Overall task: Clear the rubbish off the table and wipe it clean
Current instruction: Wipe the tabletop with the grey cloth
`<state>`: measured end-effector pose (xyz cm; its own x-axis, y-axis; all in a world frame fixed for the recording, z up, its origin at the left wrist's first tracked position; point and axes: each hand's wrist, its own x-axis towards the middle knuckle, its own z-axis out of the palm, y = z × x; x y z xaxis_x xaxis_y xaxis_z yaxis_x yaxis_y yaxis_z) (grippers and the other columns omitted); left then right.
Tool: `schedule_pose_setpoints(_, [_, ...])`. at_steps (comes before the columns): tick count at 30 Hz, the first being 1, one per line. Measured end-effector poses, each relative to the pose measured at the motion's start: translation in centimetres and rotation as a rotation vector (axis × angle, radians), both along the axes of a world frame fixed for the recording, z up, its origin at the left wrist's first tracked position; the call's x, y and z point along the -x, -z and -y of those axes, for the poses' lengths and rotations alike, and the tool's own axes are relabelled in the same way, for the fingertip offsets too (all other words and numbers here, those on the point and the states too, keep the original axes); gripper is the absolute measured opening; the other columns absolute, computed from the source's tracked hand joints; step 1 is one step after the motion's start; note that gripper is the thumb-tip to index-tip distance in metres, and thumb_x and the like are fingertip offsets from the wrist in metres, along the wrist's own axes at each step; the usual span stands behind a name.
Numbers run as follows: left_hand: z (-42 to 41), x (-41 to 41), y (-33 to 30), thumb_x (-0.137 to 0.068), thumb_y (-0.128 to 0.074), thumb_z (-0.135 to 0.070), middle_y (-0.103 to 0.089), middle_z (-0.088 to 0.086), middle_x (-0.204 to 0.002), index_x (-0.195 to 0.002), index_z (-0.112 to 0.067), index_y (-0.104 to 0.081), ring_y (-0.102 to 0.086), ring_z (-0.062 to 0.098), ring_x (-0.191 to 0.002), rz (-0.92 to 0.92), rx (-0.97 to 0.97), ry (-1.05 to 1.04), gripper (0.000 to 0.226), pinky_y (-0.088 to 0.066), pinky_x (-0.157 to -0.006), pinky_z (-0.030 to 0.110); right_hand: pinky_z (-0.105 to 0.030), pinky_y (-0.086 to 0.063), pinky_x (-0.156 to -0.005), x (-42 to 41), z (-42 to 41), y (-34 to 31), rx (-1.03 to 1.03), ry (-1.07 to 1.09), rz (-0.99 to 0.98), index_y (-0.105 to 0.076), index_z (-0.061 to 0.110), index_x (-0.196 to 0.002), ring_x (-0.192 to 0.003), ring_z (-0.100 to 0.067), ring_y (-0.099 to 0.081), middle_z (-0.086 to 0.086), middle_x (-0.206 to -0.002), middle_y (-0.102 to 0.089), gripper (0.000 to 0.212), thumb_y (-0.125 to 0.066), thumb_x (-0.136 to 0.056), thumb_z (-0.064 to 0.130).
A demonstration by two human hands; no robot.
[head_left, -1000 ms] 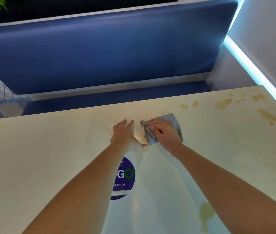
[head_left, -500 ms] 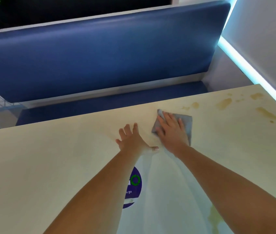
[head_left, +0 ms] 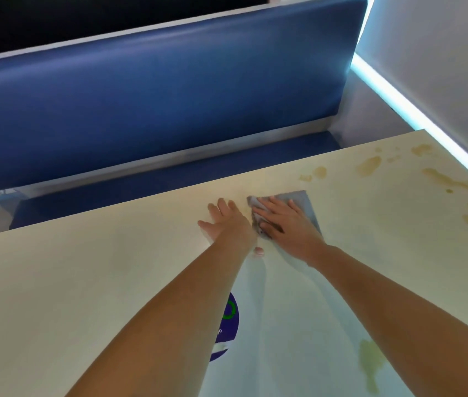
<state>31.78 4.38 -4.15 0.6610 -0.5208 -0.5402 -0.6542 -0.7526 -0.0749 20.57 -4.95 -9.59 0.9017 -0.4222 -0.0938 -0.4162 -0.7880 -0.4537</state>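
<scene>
A grey cloth (head_left: pixel 303 203) lies flat on the cream table (head_left: pixel 83 282) near its far edge. My right hand (head_left: pixel 287 224) presses down on the cloth with straight fingers. My left hand (head_left: pixel 227 222) rests flat on the bare tabletop just left of the cloth, fingers spread. Brown spill stains (head_left: pixel 445 179) mark the table's far right part, and another stain (head_left: pixel 370 362) sits near me under my right forearm.
A round purple sticker (head_left: pixel 228 325) is stuck on the table, partly hidden by my left forearm. Beyond the table's far edge stands a blue padded bench (head_left: pixel 155 104). A lit strip (head_left: pixel 416 116) runs along the wall on the right.
My right hand slid the cloth from the right back toward my left hand after pushing it out toward the stains. My left hand stayed planted on the table.
</scene>
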Motion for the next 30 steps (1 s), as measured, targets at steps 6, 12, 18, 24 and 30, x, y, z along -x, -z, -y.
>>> schedule_pose_setpoints(6, [1.1,0.3,-0.5,-0.067,-0.085,-0.043,-0.005,0.006,-0.155,-0.154,-0.017,0.0,-0.012,0.03,-0.142,-0.042,0.038,0.12,0.124,-0.025,-0.113,0.049,-0.037,0.002,-0.119,1.6,5.1,0.1,0.083,0.385,-0.044,-0.01,0.031,-0.156,-0.149,-0.012,-0.006,0.008,-0.162,-0.016,0.052,-0.024,-0.106,0.031])
schedule_pose_setpoints(12, [4.1,1.1,-1.7,-0.072,-0.079,-0.036,-0.02,0.014,-0.145,-0.152,-0.004,-0.006,-0.024,0.034,-0.134,-0.12,-0.075,-0.012,0.113,-0.036,-0.106,0.047,-0.032,-0.004,-0.119,4.7,3.8,-0.2,0.054,0.019,0.002,-0.031,0.04,-0.15,-0.146,-0.007,-0.014,0.02,-0.157,-0.023,0.046,-0.036,-0.103,0.041])
schedule_pose_setpoints(18, [6.9,3.4,-1.2,-0.071,-0.078,-0.058,0.007,0.024,-0.158,-0.155,-0.021,0.007,0.003,0.049,-0.145,-0.147,0.068,-0.236,0.125,-0.032,-0.111,0.055,-0.036,-0.019,-0.113,4.8,9.1,-0.1,0.235,0.434,-0.113,-0.008,0.026,-0.156,-0.136,-0.023,-0.023,0.0,-0.156,-0.023,0.055,-0.019,-0.105,0.043])
schedule_pose_setpoints(24, [7.9,3.6,-0.5,-0.07,-0.08,-0.053,0.012,0.025,-0.159,-0.155,-0.023,0.007,0.003,0.051,-0.145,-0.104,0.057,-0.273,0.125,-0.035,-0.11,0.057,-0.031,-0.025,-0.116,1.3,11.2,0.4,0.178,0.555,0.05,-0.018,0.02,-0.155,-0.135,-0.018,-0.036,0.001,-0.151,-0.039,0.054,-0.037,-0.105,0.023])
schedule_pose_setpoints(30, [8.1,3.4,-0.4,-0.071,-0.08,-0.052,0.012,0.025,-0.159,-0.155,-0.024,0.006,0.003,0.052,-0.144,-0.091,0.054,-0.272,0.124,-0.034,-0.111,0.056,-0.027,0.0,-0.12,1.8,9.5,0.8,0.145,-0.149,0.109,-0.018,0.024,-0.155,-0.149,-0.012,-0.01,0.009,-0.162,-0.017,0.054,-0.032,-0.104,0.014])
